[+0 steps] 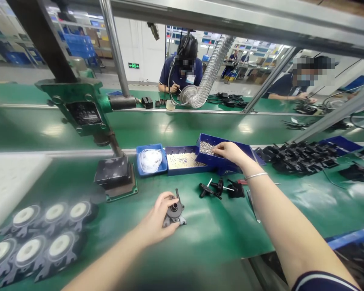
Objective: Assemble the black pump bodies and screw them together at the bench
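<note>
My left hand (159,215) is closed around the side of a dark grey plastic housing (175,208) with a round hub and a thin spout, keeping it on the green bench. My right hand (229,152) reaches into a blue bin (243,155), its fingers pinched together among small metal screws (206,148). Whatever lies between those fingertips is too small to make out. Beside that bin, a second blue bin (186,171) contains small cream-coloured pieces (182,160). Further left, a blue tray (152,173) holds white rings or tubing (150,160).
A green bench press (85,109) stands at left. Several grey parts with white discs (32,250) lie at front left. Black fittings (220,187) and tweezers (253,206) lie right of centre, with rows of black parts (303,155) beyond. A co-worker (185,66) sits across the bench.
</note>
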Tool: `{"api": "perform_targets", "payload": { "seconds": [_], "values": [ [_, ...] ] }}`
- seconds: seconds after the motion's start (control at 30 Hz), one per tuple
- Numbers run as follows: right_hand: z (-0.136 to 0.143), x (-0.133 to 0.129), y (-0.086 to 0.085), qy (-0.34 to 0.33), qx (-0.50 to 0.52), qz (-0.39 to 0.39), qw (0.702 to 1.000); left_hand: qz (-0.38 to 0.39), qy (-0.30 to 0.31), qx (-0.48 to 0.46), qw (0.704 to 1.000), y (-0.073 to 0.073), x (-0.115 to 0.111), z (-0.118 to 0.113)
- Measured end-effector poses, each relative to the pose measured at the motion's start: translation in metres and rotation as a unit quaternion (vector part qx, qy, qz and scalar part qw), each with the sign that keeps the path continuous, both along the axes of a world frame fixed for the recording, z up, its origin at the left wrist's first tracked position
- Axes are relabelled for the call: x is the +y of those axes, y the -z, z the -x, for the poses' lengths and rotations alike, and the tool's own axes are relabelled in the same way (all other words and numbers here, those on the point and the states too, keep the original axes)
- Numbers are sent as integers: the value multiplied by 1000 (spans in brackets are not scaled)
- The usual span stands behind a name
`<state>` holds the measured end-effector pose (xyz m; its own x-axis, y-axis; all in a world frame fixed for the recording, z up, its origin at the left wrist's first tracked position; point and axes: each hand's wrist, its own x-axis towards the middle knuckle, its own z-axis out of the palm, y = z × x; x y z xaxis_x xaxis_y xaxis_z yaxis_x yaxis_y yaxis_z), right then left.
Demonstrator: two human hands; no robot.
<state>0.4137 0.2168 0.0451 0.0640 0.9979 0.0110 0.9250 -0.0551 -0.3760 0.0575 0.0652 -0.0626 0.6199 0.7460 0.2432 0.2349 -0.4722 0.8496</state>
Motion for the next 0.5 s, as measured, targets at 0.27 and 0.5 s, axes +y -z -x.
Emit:
{"api": "perform_targets", "payload": {
  "seconds": [0.27,0.5],
  "values": [
    [0,4,0,-8,57,7,998,-73,-40,25,996,6,-5,-5],
    [4,-4,0,39,87,-54,994,-111,-39,37,992,8,-5,-4]
  ]
}}
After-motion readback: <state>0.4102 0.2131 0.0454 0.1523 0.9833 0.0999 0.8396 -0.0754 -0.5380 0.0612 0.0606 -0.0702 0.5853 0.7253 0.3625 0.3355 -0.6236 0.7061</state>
